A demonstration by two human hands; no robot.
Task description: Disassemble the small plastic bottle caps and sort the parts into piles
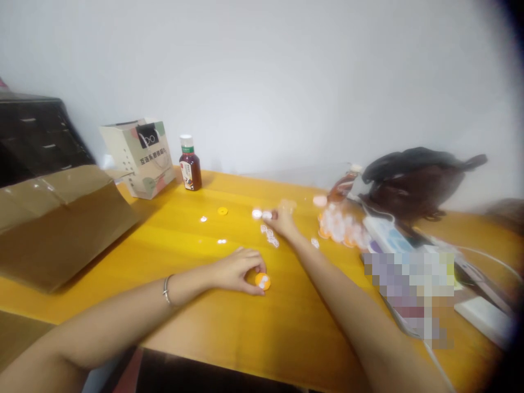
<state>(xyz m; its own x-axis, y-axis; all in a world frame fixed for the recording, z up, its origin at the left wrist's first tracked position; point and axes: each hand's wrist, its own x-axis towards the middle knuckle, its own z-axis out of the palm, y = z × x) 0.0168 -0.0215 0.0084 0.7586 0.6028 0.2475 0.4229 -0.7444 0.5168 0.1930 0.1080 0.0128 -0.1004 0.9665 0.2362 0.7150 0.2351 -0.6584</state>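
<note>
Left hand (239, 270) pinches an orange disc (262, 281) on the counter (184, 305); right hand (283, 218), farther out, grips a white piece (267, 215).

The surface (196, 327) carries all items; the cardboard box (61, 218) lies at the far left edge, with the paper bag (141, 155) behind and right of it against the wall; the bottle (190, 164) stands just right of the bag. The left hand (239, 270) rests near the centre, touching a round disc (262, 281) at its right side; the right hand (282, 218) lies farther back, touching small pieces (262, 214); more loose pieces (270, 236) lie between the hands; a pile of discs (341, 226) sits right of the right hand; a dark bag (413, 180) lies behind that pile.
</note>
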